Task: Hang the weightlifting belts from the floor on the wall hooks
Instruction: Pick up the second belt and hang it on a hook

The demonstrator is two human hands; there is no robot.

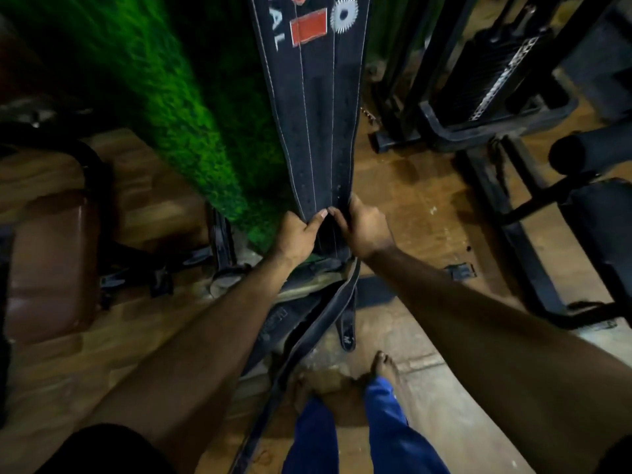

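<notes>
A wide black weightlifting belt (314, 107) with white stitching, red patches and white lettering hangs down the middle of the view against the green wall. My left hand (297, 236) and my right hand (364, 227) both pinch its narrow lower part, thumbs nearly touching. Below my hands the belt's strap (328, 313) trails toward the floor. Another dark belt (284, 323) lies on the floor under my arms. The hook is out of view above.
A green artificial-grass wall (164, 107) stands at left. Black gym machine frames (485, 107) and padded rollers (588, 148) fill the right. A brown padded seat (51, 261) sits at left. My bare feet (345, 381) stand on the wooden floor.
</notes>
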